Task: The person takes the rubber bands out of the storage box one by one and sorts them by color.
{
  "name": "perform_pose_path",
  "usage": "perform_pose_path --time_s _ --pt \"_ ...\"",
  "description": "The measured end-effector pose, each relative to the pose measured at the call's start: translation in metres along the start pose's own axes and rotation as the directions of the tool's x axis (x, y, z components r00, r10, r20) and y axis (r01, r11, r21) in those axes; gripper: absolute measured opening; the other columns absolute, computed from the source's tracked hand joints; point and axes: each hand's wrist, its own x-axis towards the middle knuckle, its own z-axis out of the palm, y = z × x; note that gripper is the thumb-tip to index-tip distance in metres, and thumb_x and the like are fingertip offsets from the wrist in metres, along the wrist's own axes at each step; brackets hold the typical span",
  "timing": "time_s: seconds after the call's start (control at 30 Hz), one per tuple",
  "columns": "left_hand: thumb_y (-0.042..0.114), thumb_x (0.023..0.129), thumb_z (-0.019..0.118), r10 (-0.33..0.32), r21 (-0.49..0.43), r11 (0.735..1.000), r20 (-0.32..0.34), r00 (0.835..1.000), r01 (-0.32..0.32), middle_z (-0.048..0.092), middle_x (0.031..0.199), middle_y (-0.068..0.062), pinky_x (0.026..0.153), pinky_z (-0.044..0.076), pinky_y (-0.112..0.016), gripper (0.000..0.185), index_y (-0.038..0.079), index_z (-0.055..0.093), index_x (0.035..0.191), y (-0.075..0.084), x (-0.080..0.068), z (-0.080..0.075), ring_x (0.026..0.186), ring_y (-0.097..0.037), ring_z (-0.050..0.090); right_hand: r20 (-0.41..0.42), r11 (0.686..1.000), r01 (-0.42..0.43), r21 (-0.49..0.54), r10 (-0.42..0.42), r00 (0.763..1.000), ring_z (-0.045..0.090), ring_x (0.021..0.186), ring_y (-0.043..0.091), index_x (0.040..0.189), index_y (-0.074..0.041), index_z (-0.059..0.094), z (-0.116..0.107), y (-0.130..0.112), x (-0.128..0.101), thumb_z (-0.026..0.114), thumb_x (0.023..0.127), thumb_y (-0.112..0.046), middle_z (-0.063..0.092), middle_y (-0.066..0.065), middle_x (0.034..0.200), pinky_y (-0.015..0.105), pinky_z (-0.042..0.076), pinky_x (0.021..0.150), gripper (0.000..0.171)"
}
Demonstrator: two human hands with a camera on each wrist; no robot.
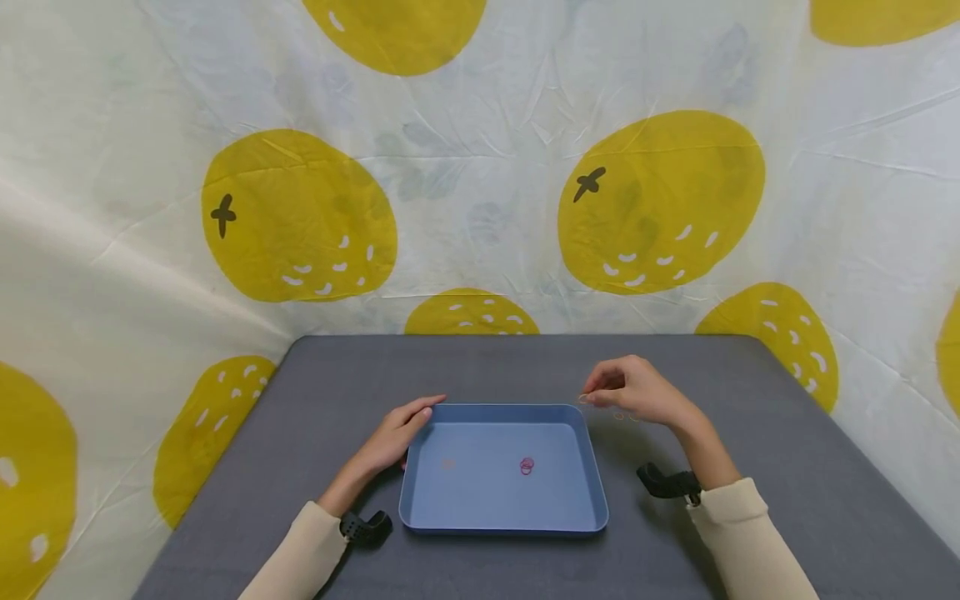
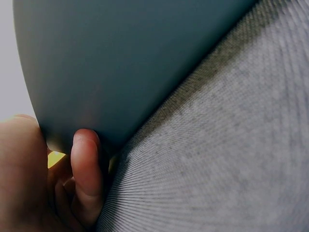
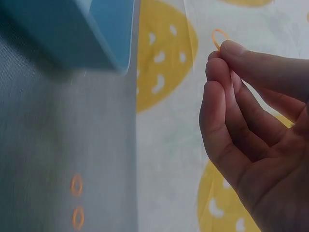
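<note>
A blue tray [image 1: 589, 454] sits in the middle of the grey table [image 1: 787, 467]. My left hand [image 1: 397, 433] rests against the tray's left rim near the far corner, fingers along the edge; in the left wrist view a finger [image 2: 87, 159] presses the tray's outer wall [image 2: 120, 63]. My right hand [image 1: 633, 390] hovers above the table just right of the tray's far right corner and pinches a small orange ring [image 3: 219, 37] between thumb and fingertips. Two more orange rings [image 3: 77, 185] lie on the table below it. Pink rings [image 1: 527, 466] and a faint pale ring [image 1: 448, 463] lie inside the tray.
A white cloth with large yellow fruit prints [image 1: 660, 200] hangs behind and around the table. Black wrist-camera mounts [image 1: 667, 482] sit at both wrists. The tray corner [image 3: 96, 38] is close to the left of my right hand.
</note>
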Motion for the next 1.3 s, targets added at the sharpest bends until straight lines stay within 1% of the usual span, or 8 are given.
perform_pose_path --time_s 0.1,0.27,0.4,0.47,0.63,0.73,1.0,1.3 --pt "0.040 0.112 0.043 0.005 0.005 1.000 0.001 1.000 -0.005 0.057 0.149 -0.011 0.039 0.049 -0.038 0.046 0.023 0.051 0.154 -0.001 0.000 0.000 0.042 -0.017 0.050 -0.014 1.000 -0.013 -0.005 0.013 1.000 0.073 0.078 0.014 0.097 -0.005 0.077 -0.008 0.009 -0.008 0.076 0.094 -0.011 0.078 0.007 0.094 0.035 0.062 0.073 0.007" --pt "0.040 0.112 0.043 0.016 0.007 1.000 -0.004 1.000 -0.016 0.056 0.151 -0.013 0.039 0.048 -0.038 0.047 0.021 0.052 0.154 -0.001 0.001 0.000 0.049 -0.014 0.055 -0.034 1.000 -0.022 -0.011 0.021 0.999 0.073 0.078 0.021 0.098 -0.005 0.077 -0.019 0.026 -0.019 0.076 0.094 -0.010 0.078 0.015 0.095 0.035 0.061 0.070 0.007" --pt "0.040 0.112 0.043 0.013 0.005 1.000 -0.014 1.000 -0.013 0.056 0.151 -0.013 0.038 0.048 -0.039 0.047 0.021 0.052 0.153 -0.001 0.000 -0.001 0.049 -0.012 0.054 -0.055 0.999 -0.042 -0.009 0.041 0.998 0.073 0.078 0.025 0.099 -0.005 0.077 -0.029 0.041 -0.028 0.075 0.095 -0.012 0.076 0.019 0.096 0.033 0.061 0.070 0.008" --pt "0.041 0.112 0.044 0.008 0.012 1.000 -0.020 1.000 -0.008 0.056 0.151 -0.012 0.039 0.048 -0.038 0.046 0.022 0.053 0.153 0.000 0.000 -0.001 0.058 -0.008 0.058 -0.062 0.998 -0.062 -0.002 0.062 0.996 0.073 0.080 0.024 0.100 -0.004 0.077 -0.034 0.049 -0.033 0.074 0.096 -0.012 0.076 0.021 0.098 0.033 0.062 0.071 0.010" --pt "0.041 0.112 0.044 0.002 0.006 1.000 -0.013 1.000 -0.002 0.058 0.148 -0.013 0.040 0.048 -0.038 0.046 0.023 0.053 0.153 0.003 0.000 0.000 0.050 -0.012 0.055 -0.073 0.993 -0.122 0.000 0.121 0.990 0.073 0.082 0.021 0.103 0.000 0.076 -0.043 0.065 -0.041 0.072 0.097 -0.011 0.075 0.022 0.100 0.034 0.063 0.074 0.014" --pt "0.039 0.112 0.044 0.002 -0.015 1.000 -0.001 1.000 -0.002 0.060 0.146 -0.016 0.038 0.048 -0.039 0.046 0.021 0.052 0.154 0.004 -0.001 0.000 0.036 -0.019 0.047 -0.081 0.990 -0.141 -0.020 0.139 0.987 0.072 0.080 0.021 0.104 0.002 0.075 -0.045 0.073 -0.044 0.072 0.097 -0.011 0.076 0.022 0.098 0.034 0.062 0.072 0.015" --pt "0.038 0.112 0.045 0.006 -0.025 1.000 -0.007 1.000 -0.006 0.061 0.143 -0.016 0.037 0.047 -0.037 0.046 0.020 0.053 0.153 0.002 -0.002 0.000 0.035 -0.017 0.046 -0.095 0.983 -0.180 -0.031 0.177 0.980 0.072 0.078 0.019 0.104 0.005 0.075 -0.049 0.087 -0.050 0.072 0.096 -0.008 0.077 0.019 0.098 0.032 0.061 0.071 0.015" --pt "0.033 0.113 0.044 0.002 -0.029 1.000 -0.019 1.000 -0.002 0.061 0.143 -0.019 0.036 0.045 -0.036 0.044 0.017 0.052 0.153 0.003 -0.002 0.001 0.034 -0.015 0.045 -0.110 0.969 -0.231 -0.086 0.221 0.969 0.067 0.072 0.016 0.100 0.006 0.075 -0.051 0.103 -0.057 0.071 0.095 -0.004 0.077 0.016 0.091 0.028 0.058 0.065 0.012"
